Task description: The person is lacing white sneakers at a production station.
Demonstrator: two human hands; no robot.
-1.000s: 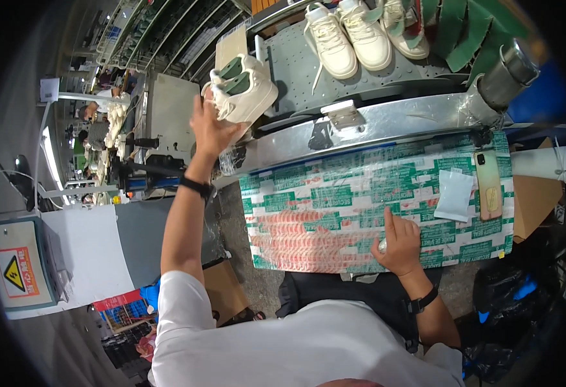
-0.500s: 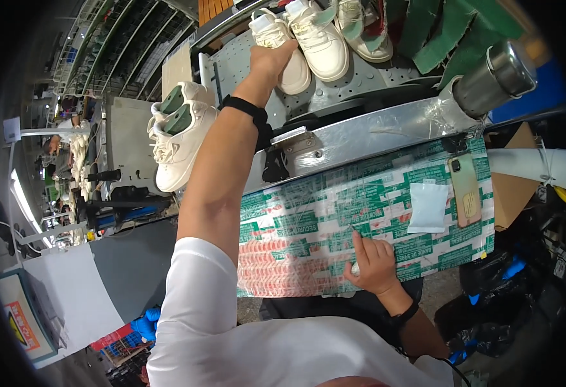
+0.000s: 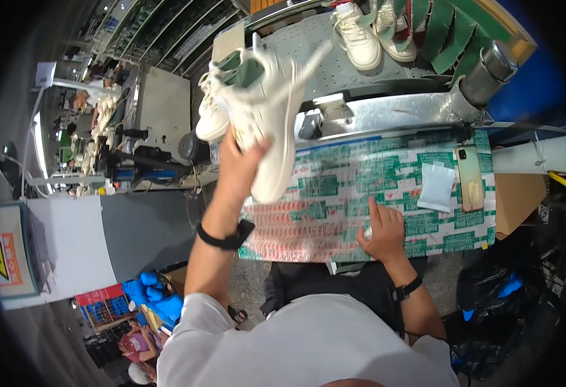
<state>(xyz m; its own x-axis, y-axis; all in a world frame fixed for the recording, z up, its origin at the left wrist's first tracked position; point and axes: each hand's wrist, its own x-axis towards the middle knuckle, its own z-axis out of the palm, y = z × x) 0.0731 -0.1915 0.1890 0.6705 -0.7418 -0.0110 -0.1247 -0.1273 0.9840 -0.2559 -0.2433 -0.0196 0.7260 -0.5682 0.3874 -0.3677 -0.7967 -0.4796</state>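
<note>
1. cream lace-up sneaker (image 3: 276, 138): raised in the left hand (image 3: 241, 161), toe toward the body; half a second ago it sat on the grey studded tray (image 3: 296, 37).
2. left hand: clasping the forepart, thumb on top, forearm angled up and forward.
3. another cream sneaker (image 3: 213, 119): just left of the grip.
4. two sneakers (image 3: 359, 42): beyond the grip, rightward, on the tray.
5. right hand (image 3: 386, 235): right of the grip, nearer the body, index finger extended; whether it grasps anything, cannot tell.

The phone (image 3: 469, 179) lies right of the packet (image 3: 436, 187) on the worktop (image 3: 328, 222) (two shoes (image 3: 358, 40) behind it).
</note>
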